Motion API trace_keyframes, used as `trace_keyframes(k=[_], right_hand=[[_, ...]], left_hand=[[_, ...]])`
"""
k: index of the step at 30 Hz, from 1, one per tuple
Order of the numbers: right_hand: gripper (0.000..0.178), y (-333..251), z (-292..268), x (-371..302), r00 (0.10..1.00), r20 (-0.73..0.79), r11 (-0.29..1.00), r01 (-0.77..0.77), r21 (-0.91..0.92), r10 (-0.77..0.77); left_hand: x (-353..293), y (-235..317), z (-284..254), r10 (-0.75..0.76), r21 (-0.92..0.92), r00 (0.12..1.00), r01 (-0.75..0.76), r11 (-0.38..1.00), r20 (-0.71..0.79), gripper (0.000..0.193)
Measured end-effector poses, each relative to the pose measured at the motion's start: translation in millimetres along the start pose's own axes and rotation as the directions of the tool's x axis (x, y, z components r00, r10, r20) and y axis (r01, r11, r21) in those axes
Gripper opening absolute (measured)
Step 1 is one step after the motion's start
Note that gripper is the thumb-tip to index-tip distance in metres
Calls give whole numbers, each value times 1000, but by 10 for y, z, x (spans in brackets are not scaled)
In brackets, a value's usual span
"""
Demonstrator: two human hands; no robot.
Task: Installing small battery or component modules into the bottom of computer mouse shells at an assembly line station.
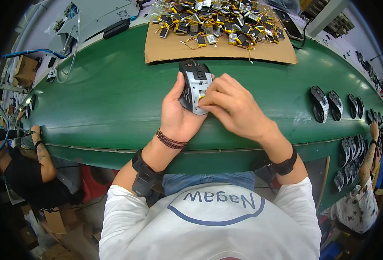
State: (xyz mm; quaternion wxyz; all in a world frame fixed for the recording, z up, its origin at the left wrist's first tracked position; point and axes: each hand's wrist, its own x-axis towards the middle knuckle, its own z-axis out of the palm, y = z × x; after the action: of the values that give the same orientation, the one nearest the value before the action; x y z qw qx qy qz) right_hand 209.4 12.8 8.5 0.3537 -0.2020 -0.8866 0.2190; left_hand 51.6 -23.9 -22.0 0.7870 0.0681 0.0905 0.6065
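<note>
Above the green belt, my left hand [177, 110] is wrapped round a black and grey computer mouse [188, 89], its thumb along the left side and the palm beneath. The mouse's top shell is off at the rear, baring a light grey inner frame with an opening. My right hand [232, 102] reaches over from the right with thumb and forefinger pinched at that opening. A sliver of yellow shows by the fingertips; the fingers hide most of it, and what they grip is too small to name.
Ahead lies a cardboard sheet [174, 50] heaped with small wired batteries [208, 30]. Several more mice [319, 104] stand on the belt to the right, others on a lower green surface [336, 160]. Co-workers sit at left [26, 173] and right [356, 203]. A phone [290, 27] lies beyond the cardboard.
</note>
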Motion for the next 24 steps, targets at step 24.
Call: trace_keyframes(k=[24], right_hand=[[19,32,1,-57,966,-43,898,-221,381,256]], left_hand=[[38,-6,35,-7,25,999,8,1000,-51,44]])
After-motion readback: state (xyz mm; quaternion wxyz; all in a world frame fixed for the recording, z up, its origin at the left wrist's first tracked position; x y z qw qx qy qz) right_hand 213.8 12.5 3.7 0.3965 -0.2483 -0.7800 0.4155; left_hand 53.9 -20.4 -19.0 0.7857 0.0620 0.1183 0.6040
